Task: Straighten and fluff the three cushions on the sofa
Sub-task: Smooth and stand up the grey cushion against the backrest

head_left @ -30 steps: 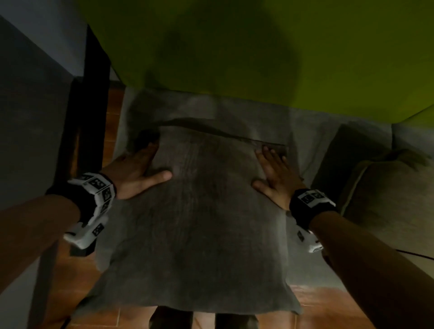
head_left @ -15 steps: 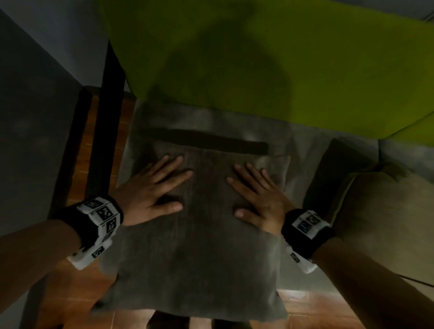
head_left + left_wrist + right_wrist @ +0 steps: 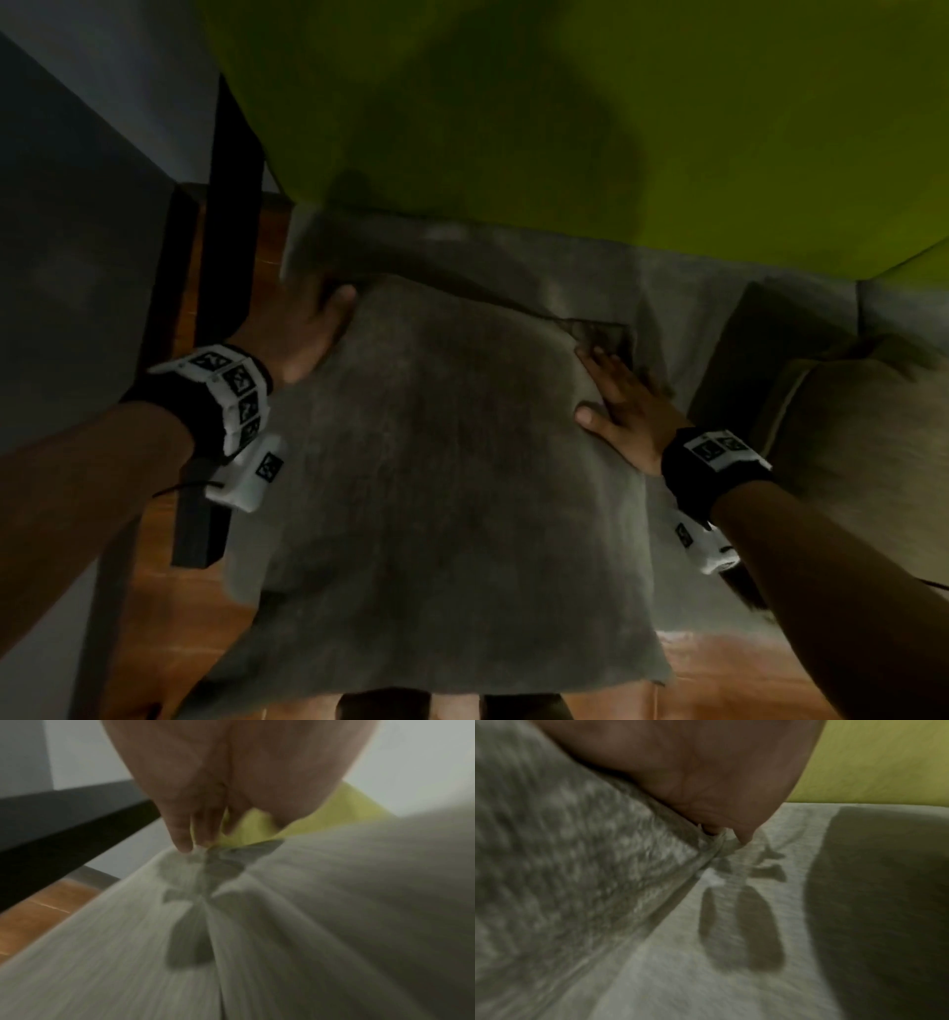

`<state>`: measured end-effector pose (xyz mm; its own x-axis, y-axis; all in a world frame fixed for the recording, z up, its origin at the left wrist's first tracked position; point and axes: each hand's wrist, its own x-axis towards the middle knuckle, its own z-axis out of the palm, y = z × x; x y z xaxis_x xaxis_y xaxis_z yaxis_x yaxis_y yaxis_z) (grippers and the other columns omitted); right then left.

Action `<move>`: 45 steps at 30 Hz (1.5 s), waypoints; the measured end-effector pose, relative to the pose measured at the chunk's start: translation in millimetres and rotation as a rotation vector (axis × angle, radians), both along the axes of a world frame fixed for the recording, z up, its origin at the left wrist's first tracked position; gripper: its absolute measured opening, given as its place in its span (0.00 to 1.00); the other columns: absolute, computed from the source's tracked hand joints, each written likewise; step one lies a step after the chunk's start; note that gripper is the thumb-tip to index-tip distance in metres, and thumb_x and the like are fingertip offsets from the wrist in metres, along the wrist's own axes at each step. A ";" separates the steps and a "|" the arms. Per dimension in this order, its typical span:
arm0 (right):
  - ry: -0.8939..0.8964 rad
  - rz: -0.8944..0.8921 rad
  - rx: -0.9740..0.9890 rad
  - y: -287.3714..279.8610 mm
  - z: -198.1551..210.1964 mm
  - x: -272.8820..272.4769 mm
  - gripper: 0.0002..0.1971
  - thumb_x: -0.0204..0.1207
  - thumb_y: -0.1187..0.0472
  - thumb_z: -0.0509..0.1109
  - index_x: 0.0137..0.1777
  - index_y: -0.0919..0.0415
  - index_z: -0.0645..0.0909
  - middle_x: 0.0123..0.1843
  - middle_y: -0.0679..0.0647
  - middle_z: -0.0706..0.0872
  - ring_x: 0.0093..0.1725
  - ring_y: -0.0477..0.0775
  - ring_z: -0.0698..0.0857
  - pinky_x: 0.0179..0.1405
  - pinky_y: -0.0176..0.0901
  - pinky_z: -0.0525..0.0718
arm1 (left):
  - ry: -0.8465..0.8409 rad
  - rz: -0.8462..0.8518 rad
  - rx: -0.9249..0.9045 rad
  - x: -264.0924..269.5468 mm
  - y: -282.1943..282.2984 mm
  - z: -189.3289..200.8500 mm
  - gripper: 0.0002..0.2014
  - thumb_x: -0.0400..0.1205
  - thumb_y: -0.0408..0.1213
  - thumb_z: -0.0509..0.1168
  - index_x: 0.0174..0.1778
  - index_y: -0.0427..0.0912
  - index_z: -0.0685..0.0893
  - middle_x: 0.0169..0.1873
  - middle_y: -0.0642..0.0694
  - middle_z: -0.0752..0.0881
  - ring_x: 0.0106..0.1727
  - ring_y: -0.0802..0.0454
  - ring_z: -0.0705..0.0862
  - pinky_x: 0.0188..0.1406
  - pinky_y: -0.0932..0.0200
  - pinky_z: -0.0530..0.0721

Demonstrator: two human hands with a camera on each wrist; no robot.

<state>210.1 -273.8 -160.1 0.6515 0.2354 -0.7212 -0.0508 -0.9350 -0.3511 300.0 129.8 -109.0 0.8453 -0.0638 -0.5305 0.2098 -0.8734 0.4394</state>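
Observation:
A grey cushion point(image 3: 452, 488) lies flat on the grey sofa seat point(image 3: 683, 288), its near edge hanging past the seat front. My left hand point(image 3: 303, 334) presses against its upper left side with straight fingers, the thumb near the corner. In the left wrist view the left hand's fingers point(image 3: 183, 835) point down beside the cushion point(image 3: 359, 912). My right hand point(image 3: 616, 401) lies flat along the upper right edge, fingers stretched toward the far corner. The right wrist view shows the palm point(image 3: 706, 780) against the cushion point(image 3: 564, 882). A second, tan-grey cushion point(image 3: 862, 452) leans at the right.
The lime-green backrest point(image 3: 565, 128) rises just behind the cushion. A dark frame point(image 3: 231, 216) stands at the sofa's left end beside a grey wall. Wooden floor point(image 3: 169, 642) shows on the left and in front. The second cushion point(image 3: 885, 902) sits close to my right hand.
Both hands have moved from the cushion's top face outward to its left and right sides. The cushion now looks plumper in the middle.

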 end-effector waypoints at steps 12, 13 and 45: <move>-0.012 0.076 -0.027 -9.1 14.3 -10.7 0.45 0.64 0.11 0.34 0.78 0.22 0.21 0.92 0.44 0.35 0.90 0.56 0.35 0.86 0.72 0.38 | -0.254 -0.136 0.126 44.1 26.9 19.2 0.12 0.84 0.44 0.68 0.58 0.44 0.90 0.57 0.38 0.90 0.58 0.36 0.85 0.53 0.52 0.77; -0.008 0.076 -0.026 -9.2 15.2 -9.8 0.44 0.65 0.11 0.35 0.78 0.22 0.22 0.92 0.44 0.36 0.90 0.57 0.35 0.86 0.72 0.38 | -0.281 -0.167 0.161 44.0 25.7 20.9 0.12 0.84 0.44 0.68 0.58 0.42 0.90 0.56 0.36 0.90 0.57 0.34 0.86 0.52 0.51 0.78; -0.073 0.151 -0.124 -12.4 8.4 -26.9 0.42 0.78 0.21 0.33 0.89 0.36 0.35 0.92 0.41 0.39 0.90 0.52 0.37 0.83 0.74 0.32 | 0.107 -0.442 0.159 -115.4 3.4 4.0 0.40 0.76 0.78 0.32 0.81 0.69 0.26 0.85 0.57 0.29 0.87 0.53 0.34 0.86 0.42 0.44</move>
